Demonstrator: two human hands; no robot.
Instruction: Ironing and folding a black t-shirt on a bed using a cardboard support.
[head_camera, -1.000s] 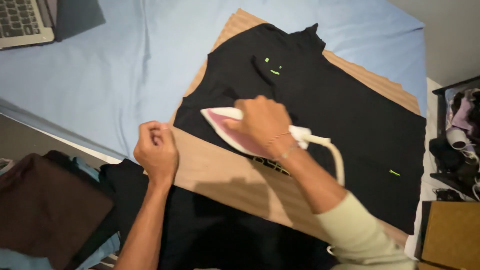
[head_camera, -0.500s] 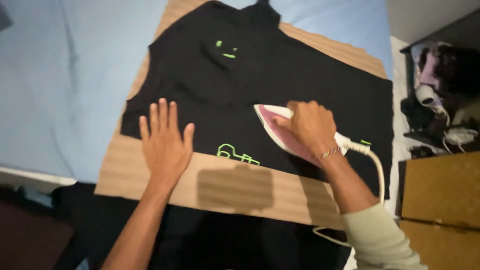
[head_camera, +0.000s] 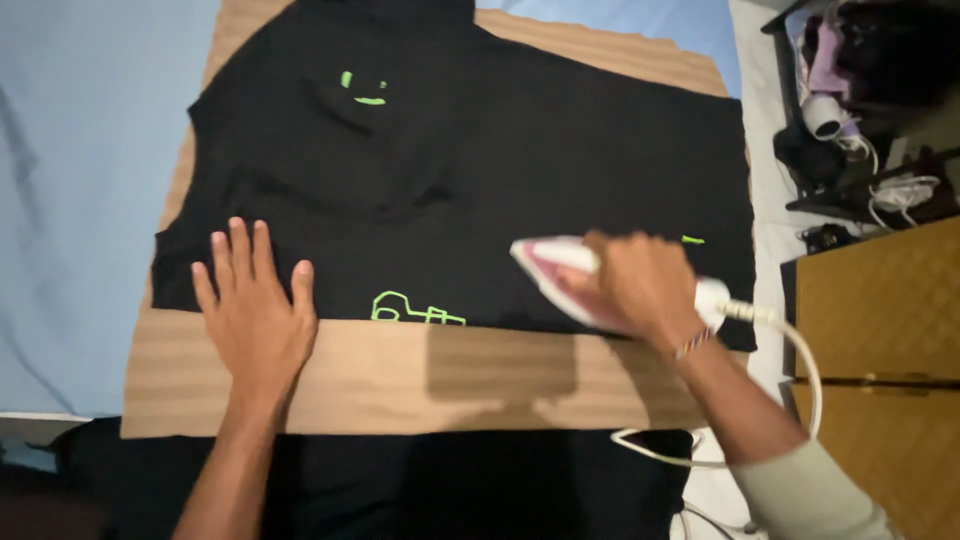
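across the pale blue sheet lies a brown cardboard panel, and on that a black shirt is spread flat, its neck toward the top of the view. the shirt covers most of the cardboard, leaving a bare strip along the near edge and a thin strip at the top right. more black cloth hangs below the cardboard's near edge. to the right stands a wooden cabinet, and above it a dark rack with clutter and cables.

the right hand is closed round the handle of a white and pink iron, which sits on the shirt's lower right part, tip pointing left. a white cord loops from the iron's back end down past the forearm. the left hand lies open and flat, fingers spread, palm on the cardboard and fingertips on the shirt's lower left hem, holding nothing. between the hands, at the hem, sits a green outline print. a smaller green mark shows near the neck, and a tiny green one just beside the right hand.
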